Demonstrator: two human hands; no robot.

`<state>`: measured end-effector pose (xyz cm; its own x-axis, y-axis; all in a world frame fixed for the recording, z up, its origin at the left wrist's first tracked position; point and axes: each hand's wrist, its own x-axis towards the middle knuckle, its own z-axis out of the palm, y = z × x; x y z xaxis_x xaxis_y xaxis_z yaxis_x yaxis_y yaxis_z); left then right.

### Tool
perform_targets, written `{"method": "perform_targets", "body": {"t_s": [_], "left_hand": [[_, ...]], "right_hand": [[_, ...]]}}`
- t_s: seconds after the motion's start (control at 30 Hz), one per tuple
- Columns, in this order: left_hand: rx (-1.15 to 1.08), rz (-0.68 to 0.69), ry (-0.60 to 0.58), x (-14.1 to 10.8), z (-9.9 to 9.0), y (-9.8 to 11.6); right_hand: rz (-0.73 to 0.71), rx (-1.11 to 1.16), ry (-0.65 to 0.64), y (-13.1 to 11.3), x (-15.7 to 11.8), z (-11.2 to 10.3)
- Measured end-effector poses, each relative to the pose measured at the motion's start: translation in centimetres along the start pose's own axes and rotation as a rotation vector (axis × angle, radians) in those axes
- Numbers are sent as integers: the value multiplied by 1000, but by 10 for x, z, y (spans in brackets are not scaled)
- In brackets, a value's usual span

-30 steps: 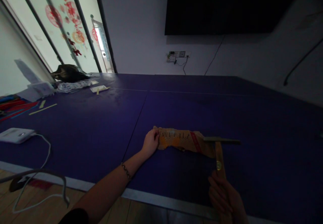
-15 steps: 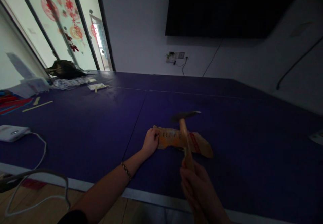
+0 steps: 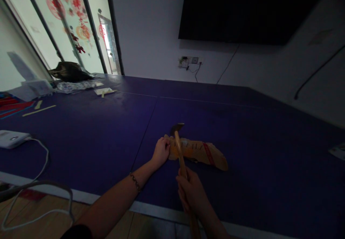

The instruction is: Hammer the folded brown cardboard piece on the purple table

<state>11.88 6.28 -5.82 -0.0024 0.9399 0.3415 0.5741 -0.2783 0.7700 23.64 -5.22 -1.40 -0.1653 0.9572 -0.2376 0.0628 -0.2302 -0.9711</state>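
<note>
On the dark blue table lies a torn piece of brown cardboard (image 3: 198, 153) with a red stripe near its right end and a row of thin dark nail-like pieces along it. My left hand (image 3: 161, 150) is closed on the cardboard's left end; its fingertips are partly hidden. Wrapped around the wooden handle of a hammer (image 3: 180, 151) is my right hand (image 3: 190, 188). The dark hammer head is over the cardboard's far edge, just right of my left hand. Whether the head touches anything, I cannot tell.
A white device (image 3: 13, 138) with a cable lies at the table's left. Farther back are a black bag (image 3: 70, 71), plastic bags (image 3: 78, 85), a small white packet (image 3: 104, 91) and red and blue strips (image 3: 16, 108). A dark screen (image 3: 242, 13) hangs on the wall.
My right hand has moved left with the hammer, whose head went from over the cardboard's middle to near my left hand. My left hand stays at the cardboard's left end.
</note>
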Motion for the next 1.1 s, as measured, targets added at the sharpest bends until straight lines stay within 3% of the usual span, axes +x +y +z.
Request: {"method": "perform_targets", "body": {"t_s": [0.33,0.5,0.67,0.9,1.1], "left_hand": [[-12,6,3,-1,1,-1],[-14,7,7,-1,0,-1],[-14,11,5,-2,-2,0],[-8,16,1,-2,-3,2],[18,21,-1,-2,-3,2]], "right_hand": [[17,52,-32,2,-3,-1],[59,36,-61,-2,2,-2],[1,6,-56,-11,-2,-2],[46,-83,-39,-7,-4,-2],[-59,-45,22,-14,-21,-13]]}}
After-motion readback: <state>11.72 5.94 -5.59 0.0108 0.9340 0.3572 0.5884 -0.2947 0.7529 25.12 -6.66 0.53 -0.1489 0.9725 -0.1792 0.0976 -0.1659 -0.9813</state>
